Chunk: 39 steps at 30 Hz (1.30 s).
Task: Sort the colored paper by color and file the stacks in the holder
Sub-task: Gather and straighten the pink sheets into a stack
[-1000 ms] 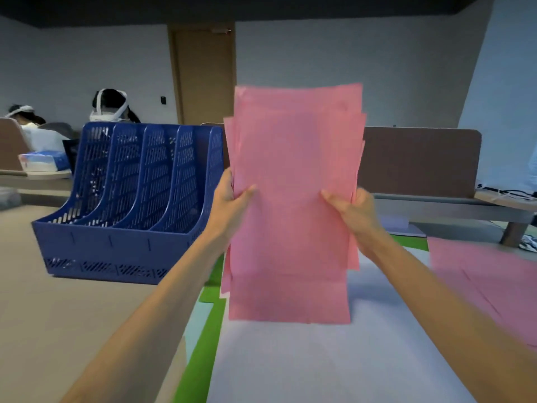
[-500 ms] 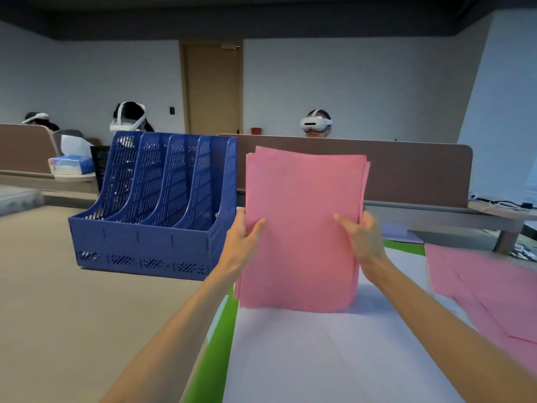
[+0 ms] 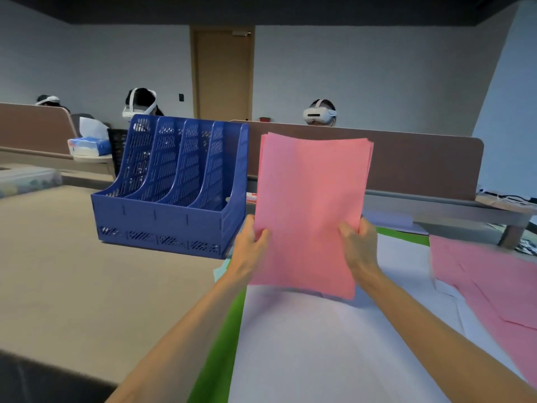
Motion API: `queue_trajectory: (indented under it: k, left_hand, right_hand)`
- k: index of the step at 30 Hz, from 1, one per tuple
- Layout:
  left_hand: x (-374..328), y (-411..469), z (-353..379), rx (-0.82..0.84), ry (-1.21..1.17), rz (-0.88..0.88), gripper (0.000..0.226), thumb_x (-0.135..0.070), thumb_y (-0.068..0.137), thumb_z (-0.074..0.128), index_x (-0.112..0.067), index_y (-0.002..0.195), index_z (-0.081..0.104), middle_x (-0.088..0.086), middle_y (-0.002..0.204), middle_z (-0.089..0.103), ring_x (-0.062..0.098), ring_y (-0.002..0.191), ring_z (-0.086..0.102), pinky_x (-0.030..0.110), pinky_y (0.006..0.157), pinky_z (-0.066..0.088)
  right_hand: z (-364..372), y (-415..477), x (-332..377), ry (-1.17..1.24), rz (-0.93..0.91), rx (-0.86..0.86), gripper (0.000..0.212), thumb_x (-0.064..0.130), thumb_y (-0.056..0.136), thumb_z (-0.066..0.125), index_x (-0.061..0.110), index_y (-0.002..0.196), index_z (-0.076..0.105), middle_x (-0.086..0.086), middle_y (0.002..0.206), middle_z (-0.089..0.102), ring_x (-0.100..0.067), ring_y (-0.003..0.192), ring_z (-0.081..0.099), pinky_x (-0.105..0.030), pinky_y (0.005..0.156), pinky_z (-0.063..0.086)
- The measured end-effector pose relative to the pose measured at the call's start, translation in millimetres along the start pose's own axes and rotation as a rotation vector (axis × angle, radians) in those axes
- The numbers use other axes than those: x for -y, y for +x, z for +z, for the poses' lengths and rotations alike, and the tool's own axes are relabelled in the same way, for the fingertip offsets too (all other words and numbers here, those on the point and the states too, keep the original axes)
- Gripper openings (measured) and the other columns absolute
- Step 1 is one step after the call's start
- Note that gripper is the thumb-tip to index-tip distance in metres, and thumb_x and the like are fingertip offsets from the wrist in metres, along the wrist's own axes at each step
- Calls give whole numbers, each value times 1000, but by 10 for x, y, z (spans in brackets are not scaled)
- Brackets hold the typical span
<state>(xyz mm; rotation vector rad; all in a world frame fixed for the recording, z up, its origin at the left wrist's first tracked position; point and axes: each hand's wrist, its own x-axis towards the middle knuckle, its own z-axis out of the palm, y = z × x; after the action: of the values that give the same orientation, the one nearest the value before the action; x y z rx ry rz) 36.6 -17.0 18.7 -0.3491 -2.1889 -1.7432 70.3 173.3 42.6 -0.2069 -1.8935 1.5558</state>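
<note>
Item: pink stack [image 3: 311, 210], upright, lower edge at or just above white sheets [image 3: 319, 344], just right of blue holder [image 3: 171, 219]. Left hand [image 3: 250, 248] and right hand [image 3: 359, 245] pinch 1 side edge each. Risk: top corners uneven; sheets may fan out or snag on a divider of the 4 slots.

We are finding no text, label, brand, number or sign that we can read. The soft blue-and-white pack [image 3: 88, 146] on the far worktop at left is carrying some coloured print, but it is reaching us too small and blurred to make out. The stack of pink paper sheets [image 3: 311, 205] is showing us only a plain face.
</note>
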Motion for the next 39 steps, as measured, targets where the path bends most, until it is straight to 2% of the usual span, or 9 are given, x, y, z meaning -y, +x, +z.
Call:
queue_trajectory:
  k: [3, 8, 11, 15, 20, 24, 27, 34, 39]
  left_hand:
    - [-149, -79, -286, -135, -75, 70, 9, -7, 88, 48, -15, 93, 48, -9, 64, 51, 11, 55, 41, 27, 54, 38]
    - [-198, -312, -1163, -369, -37, 81, 9, -10, 91, 46, -19, 89, 46, -9, 68, 52, 5, 55, 45, 23, 54, 39]
    - [-15, -504, -1815, -458, 62, -60, 13, -15, 94, 41, -15, 81, 41, -3, 75, 47, 14, 67, 44, 31, 61, 35]
    - [323, -817, -2628, -453, 313, -316, 30, -23, 99, 31, -8, 117, 50, 1, 109, 49, 19, 100, 46, 29, 81, 33]
    - [678, -1138, -3260, -406, 321, -540, 50, -35, 88, 30, -7, 126, 44, 10, 125, 54, 29, 112, 54, 39, 99, 43]
    - [845, -1221, -3550, -402, 333, -664, 47, -34, 91, 34, -2, 126, 43, 13, 122, 55, 32, 110, 56, 38, 95, 45]
    - [914, -1203, -3676, -394, 404, -690, 41, -29, 94, 36, -2, 125, 39, 14, 120, 57, 31, 105, 58, 38, 90, 48]
    - [948, -1153, -3838, -322, 717, -727, 36, -28, 93, 41, -8, 123, 34, 9, 109, 56, 31, 99, 58, 44, 89, 50]
    - [835, -1095, -3744, -353, 969, -615, 40, -26, 92, 44, -4, 125, 42, 14, 131, 43, 32, 123, 36, 42, 94, 38]
  right_hand:
    - [184, -37, 325, 17, -90, 58, 26, 6, 84, 52, 21, 66, 41, 6, 61, 39, -8, 52, 32, -28, 49, 29]
    - [967, -291, 723, 26, -169, 261, 7, 16, 83, 49, 18, 76, 50, 3, 72, 51, -15, 64, 44, -32, 59, 38]
    - [1599, -622, 783, -28, -194, 444, 26, 30, 71, 44, 14, 84, 58, -2, 81, 60, -20, 72, 52, -34, 67, 44]
    - [2340, -1127, 684, -155, -131, 677, 49, 30, 62, 36, 10, 99, 61, -6, 99, 64, -25, 85, 57, -34, 74, 46]
    - [3020, -1571, 452, -264, -29, 899, 36, 22, 75, 43, 8, 102, 62, -11, 103, 66, -30, 90, 62, -36, 74, 50]
    - [3298, -1811, 371, -333, -112, 969, 20, 10, 83, 45, 14, 96, 60, -8, 99, 65, -30, 89, 61, -36, 76, 47]
    - [3459, -1852, 353, -472, -240, 985, 33, 19, 81, 47, 24, 112, 55, 0, 103, 62, -29, 92, 59, -36, 79, 46]
    - [3605, -1832, 246, -732, -309, 940, 56, 35, 84, 50, 14, 133, 38, -12, 127, 53, -35, 116, 51, -42, 86, 45]
    - [3544, -1784, 320, -786, -398, 915, 43, 33, 87, 50, 16, 126, 46, -14, 127, 37, -34, 124, 34, -43, 90, 40]
